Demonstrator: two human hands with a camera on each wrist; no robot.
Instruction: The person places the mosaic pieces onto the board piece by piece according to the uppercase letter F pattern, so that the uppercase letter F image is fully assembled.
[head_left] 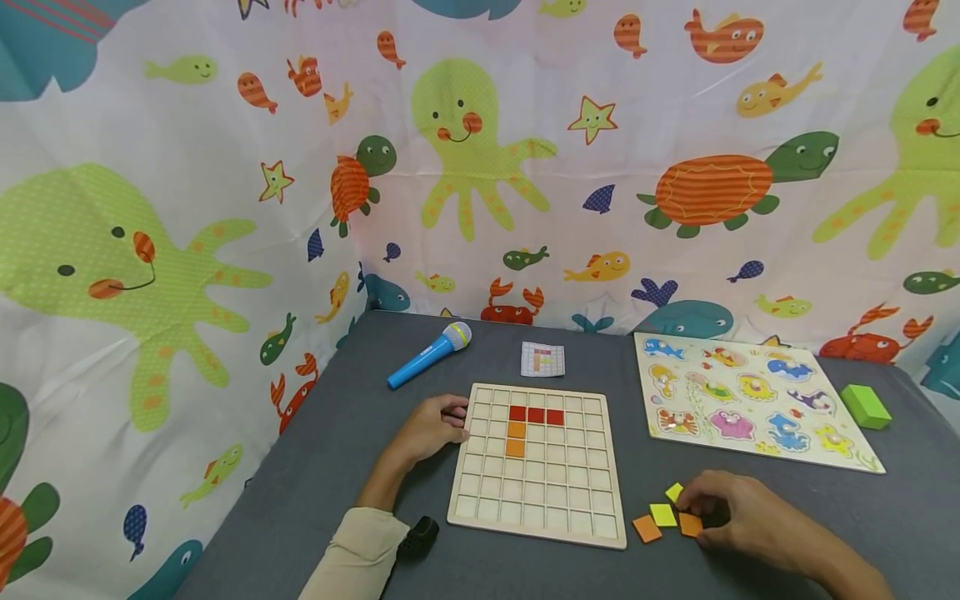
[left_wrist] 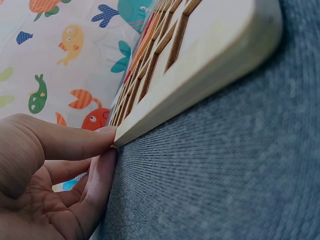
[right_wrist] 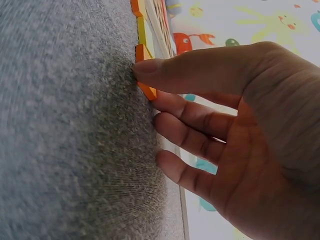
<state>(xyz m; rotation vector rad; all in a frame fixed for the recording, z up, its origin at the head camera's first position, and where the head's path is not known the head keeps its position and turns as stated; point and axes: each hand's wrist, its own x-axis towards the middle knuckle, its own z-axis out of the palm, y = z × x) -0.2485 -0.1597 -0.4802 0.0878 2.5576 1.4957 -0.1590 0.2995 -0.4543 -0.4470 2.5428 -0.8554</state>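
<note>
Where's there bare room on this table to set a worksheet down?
The table is bare left of the left sleeve, between the card and puzzle board, and along the near edge of the grid board. Crowded: by its lower right corner, where yellow and orange tiles lie beside the right hand.

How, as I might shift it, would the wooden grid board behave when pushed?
The wooden grid board looks stiff, with its straight, solid rim. Lying flat, it would probably slide rather than tip. Its raised dividers should hinder the red tiles from sliding about.
</note>
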